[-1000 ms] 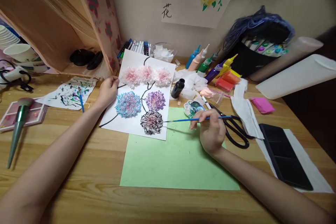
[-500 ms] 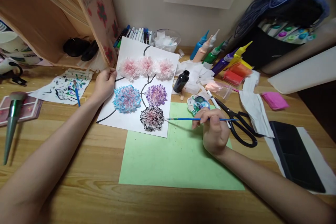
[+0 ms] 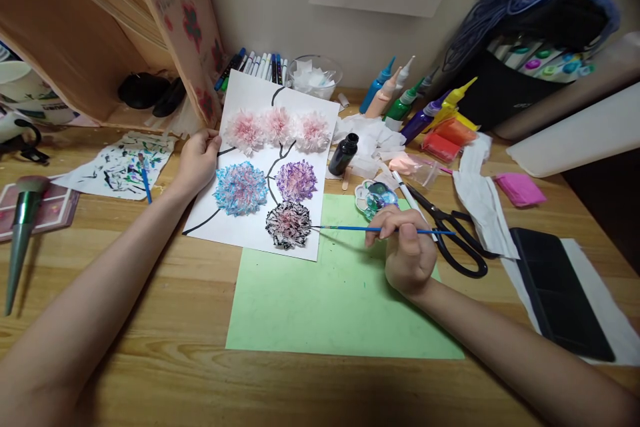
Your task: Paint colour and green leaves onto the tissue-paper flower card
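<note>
My left hand (image 3: 199,155) grips the left edge of a white sheet of paper (image 3: 240,237), which is tilted up off the table. On the sheet are fluffy paper flowers: pale pink ones (image 3: 277,127) along the top, a blue-tipped one (image 3: 241,188), a purple-tipped one (image 3: 297,181) and a black-tipped one (image 3: 289,224), with black stem lines between them. My right hand (image 3: 407,247) pinches a thin blue paintbrush (image 3: 345,228). Its bristles meet the right edge of the black-tipped flower. Beneath lies a green sheet (image 3: 330,313).
Behind stand an open black bottle (image 3: 343,155), crumpled tissue (image 3: 373,137) and several paint bottles (image 3: 385,93). To the right are a paint palette (image 3: 375,198), scissors (image 3: 457,233) and a black case (image 3: 560,293). At left lie a paint-smeared tissue (image 3: 115,170) and a large makeup brush (image 3: 24,227).
The view has shifted very slightly. Both hands, the paper and the paintbrush keep nearly the same positions, with the bristles still at the black-tipped flower's edge.
</note>
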The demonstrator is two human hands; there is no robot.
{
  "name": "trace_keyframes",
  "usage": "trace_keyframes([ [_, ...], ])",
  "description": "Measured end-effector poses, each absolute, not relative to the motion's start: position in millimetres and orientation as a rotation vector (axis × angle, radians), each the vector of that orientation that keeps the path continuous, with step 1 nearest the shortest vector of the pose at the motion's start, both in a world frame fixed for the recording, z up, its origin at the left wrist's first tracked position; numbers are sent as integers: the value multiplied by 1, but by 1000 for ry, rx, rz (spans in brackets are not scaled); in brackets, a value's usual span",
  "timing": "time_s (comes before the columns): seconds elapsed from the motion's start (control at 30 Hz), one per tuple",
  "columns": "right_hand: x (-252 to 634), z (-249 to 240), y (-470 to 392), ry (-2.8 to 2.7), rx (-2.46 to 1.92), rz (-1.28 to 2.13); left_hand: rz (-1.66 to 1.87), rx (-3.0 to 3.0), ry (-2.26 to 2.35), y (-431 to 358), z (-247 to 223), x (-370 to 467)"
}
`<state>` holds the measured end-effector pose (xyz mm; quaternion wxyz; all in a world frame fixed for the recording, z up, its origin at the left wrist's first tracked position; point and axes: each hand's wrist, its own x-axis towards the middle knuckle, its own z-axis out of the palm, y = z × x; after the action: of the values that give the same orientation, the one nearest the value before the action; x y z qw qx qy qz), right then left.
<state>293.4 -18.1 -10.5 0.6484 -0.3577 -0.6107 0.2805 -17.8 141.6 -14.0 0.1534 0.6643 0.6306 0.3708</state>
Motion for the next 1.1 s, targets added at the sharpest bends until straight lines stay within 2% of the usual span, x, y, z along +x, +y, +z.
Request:
trace_keyframes([
  [1.1, 296, -12, -23, -1496, -720, 557, 1066, 1893, 1802, 142, -15, -18],
])
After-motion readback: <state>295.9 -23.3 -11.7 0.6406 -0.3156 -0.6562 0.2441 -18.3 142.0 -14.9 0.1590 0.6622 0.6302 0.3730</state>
